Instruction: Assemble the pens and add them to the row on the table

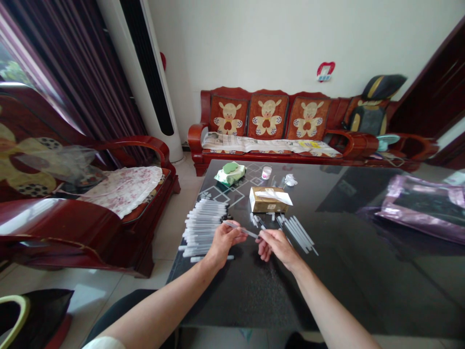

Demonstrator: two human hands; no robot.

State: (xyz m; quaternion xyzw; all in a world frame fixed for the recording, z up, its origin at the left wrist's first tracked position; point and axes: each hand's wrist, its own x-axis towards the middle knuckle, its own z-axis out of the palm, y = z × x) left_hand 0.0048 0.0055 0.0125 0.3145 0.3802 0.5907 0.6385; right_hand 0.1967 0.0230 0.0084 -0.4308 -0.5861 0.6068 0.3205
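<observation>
A slim, translucent pen (250,233) is held slantwise over the table between my two hands. My left hand (225,241) is closed around its left part. At its right end, the fingertips of my right hand (276,246) pinch it; the exact part under them is too small to make out. Beside my left hand lies a thick row of frosted pens (205,225), stacked side by side with dark ends toward the right. Several loose translucent pen tubes (298,233) lie to the right of my right hand. Small pale caps (254,219) rest just beyond my hands.
Behind the caps stands a gold tissue box (267,205). Farther back on the black table (345,271) are a green wipes pack (230,173), a small white cup (266,172) and crumpled tissue (290,180). A purple-edged plastic bag (423,206) lies at the right.
</observation>
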